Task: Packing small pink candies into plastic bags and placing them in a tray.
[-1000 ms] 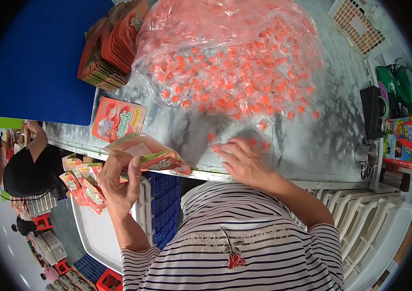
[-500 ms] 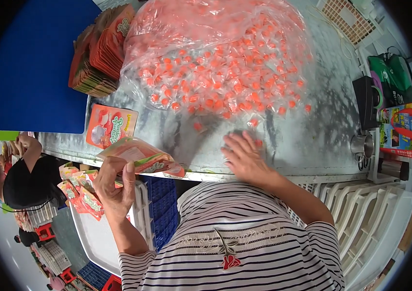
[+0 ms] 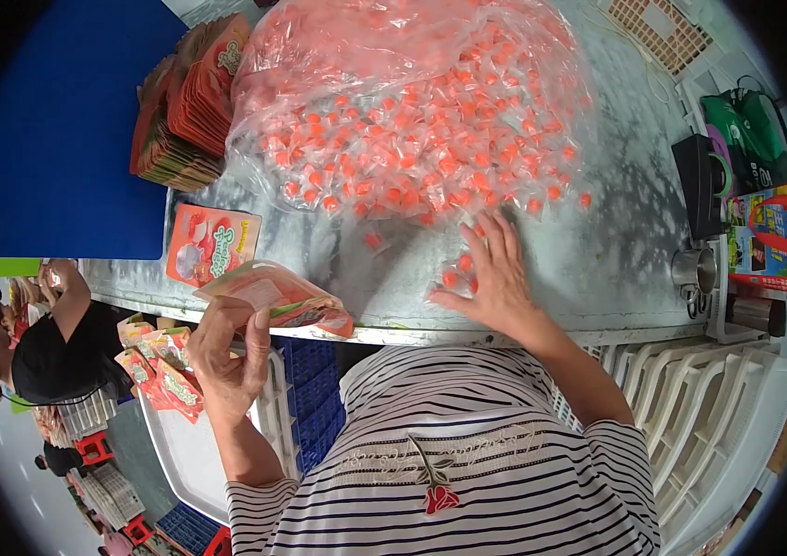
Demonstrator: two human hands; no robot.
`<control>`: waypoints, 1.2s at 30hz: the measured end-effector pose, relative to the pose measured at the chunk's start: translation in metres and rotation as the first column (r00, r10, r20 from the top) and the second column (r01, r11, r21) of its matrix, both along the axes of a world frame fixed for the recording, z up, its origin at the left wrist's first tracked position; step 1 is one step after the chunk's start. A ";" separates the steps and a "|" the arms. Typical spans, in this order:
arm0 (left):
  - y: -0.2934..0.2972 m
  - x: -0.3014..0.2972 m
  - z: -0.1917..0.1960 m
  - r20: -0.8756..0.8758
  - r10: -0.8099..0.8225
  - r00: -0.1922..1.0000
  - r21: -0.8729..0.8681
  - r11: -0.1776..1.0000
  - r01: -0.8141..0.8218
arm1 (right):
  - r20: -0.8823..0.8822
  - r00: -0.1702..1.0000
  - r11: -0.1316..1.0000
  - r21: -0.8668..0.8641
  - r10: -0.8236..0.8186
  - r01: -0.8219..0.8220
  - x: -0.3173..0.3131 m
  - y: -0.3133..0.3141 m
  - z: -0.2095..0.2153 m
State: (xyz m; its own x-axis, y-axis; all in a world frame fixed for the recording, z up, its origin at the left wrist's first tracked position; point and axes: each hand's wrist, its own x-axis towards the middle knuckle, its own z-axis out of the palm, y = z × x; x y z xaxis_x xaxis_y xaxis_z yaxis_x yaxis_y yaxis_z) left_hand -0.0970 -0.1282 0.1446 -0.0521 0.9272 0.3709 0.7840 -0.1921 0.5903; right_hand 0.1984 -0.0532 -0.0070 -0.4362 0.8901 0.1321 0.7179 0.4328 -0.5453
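Pouch pinched in the left hand points its long axis rightward, right hand spread wide.

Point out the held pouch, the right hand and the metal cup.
Held pouch (image 3: 273, 289), head view: upper panel.
Right hand (image 3: 503, 285), head view: back of hand.
Metal cup (image 3: 688, 268), head view: side wall.

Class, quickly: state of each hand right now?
Left hand: closed, pinching a printed red pouch.
Right hand: open, palm down, beside wrapped orange-red candies.
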 end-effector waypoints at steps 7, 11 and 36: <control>0.005 0.014 0.006 0.005 -0.017 1.000 -0.045 0.999 0.017 | 0.141 0.985 0.993 0.084 -0.096 0.085 -0.018 -0.020 -0.024; 0.010 0.021 0.007 -0.007 -0.087 0.996 -0.038 0.996 0.087 | 0.052 0.998 0.986 0.168 -0.029 0.020 -0.018 -0.023 -0.031; 0.056 0.074 -0.005 -0.071 -0.550 0.832 -0.156 0.830 0.535 | -0.441 0.824 0.874 -0.469 -0.355 0.126 0.053 0.025 0.009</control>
State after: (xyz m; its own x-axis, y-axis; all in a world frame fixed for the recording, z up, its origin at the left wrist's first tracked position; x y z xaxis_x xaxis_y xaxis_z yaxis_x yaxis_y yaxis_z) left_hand -0.0229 -0.0726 0.1398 0.5068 0.8325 0.2241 0.6352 -0.5363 0.5558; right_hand 0.2511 -0.0286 0.0024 -0.1749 0.9767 -0.1244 0.3451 -0.0575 -0.9368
